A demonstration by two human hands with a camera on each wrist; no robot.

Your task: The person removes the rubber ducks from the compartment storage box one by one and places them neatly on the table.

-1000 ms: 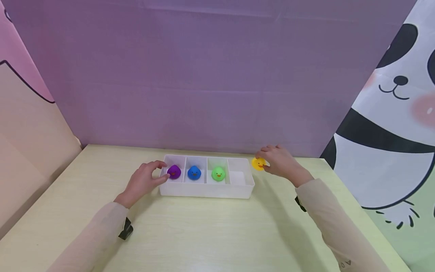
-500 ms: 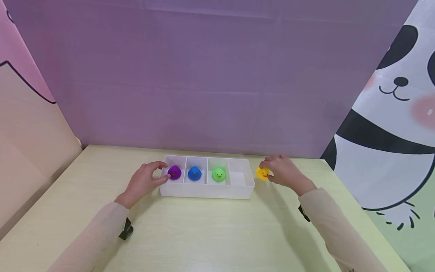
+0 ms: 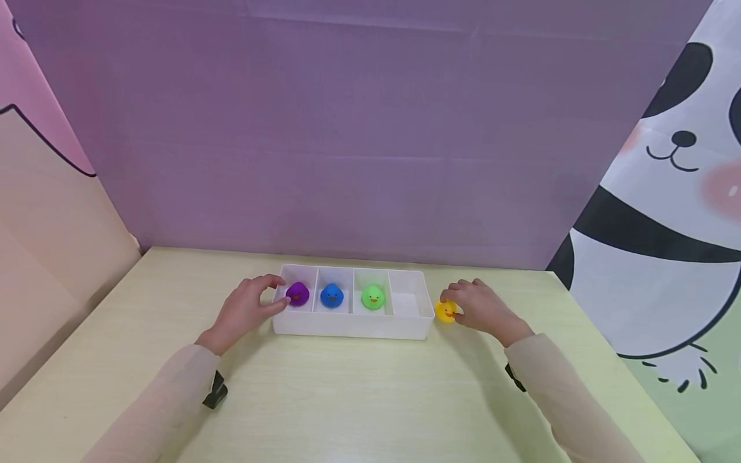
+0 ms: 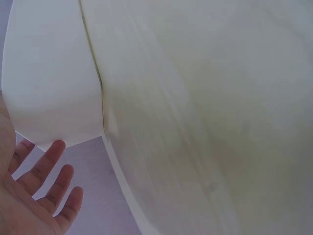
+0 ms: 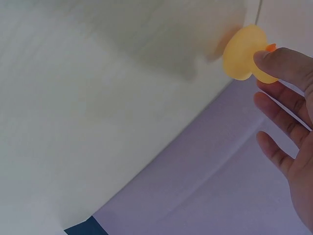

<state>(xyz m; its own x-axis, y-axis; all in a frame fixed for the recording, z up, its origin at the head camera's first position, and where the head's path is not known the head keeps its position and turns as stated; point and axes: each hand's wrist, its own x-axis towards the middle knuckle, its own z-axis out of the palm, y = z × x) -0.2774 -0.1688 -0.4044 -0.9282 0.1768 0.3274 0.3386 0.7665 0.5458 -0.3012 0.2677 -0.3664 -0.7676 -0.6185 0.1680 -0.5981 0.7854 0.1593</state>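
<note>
A white divided box [image 3: 350, 326] sits on the table with a purple rubber duck [image 3: 298, 294], a blue rubber duck [image 3: 332, 296] and a green rubber duck [image 3: 373, 296] in separate compartments. Its rightmost compartment holds no duck. My left hand [image 3: 243, 312] holds the box's left end, thumb and index finger at the rim beside the purple duck. Between thumb and fingers of my right hand [image 3: 480, 307] is a yellow rubber duck [image 3: 445, 312], pinched just outside the box's right end. In the right wrist view the thumb presses on the yellow duck [image 5: 239, 54].
The box stands toward the back of the light wooden table [image 3: 347, 399]. Behind the table hangs a purple cloth [image 3: 359, 141]. A panda-printed panel [image 3: 666, 257] borders the right side, and a beige and pink panel [image 3: 46, 212] the left.
My right hand has brought the yellow duck down and nearer the front, first slightly right, then back left to the box's right end. The left hand and the box have stayed in place.
</note>
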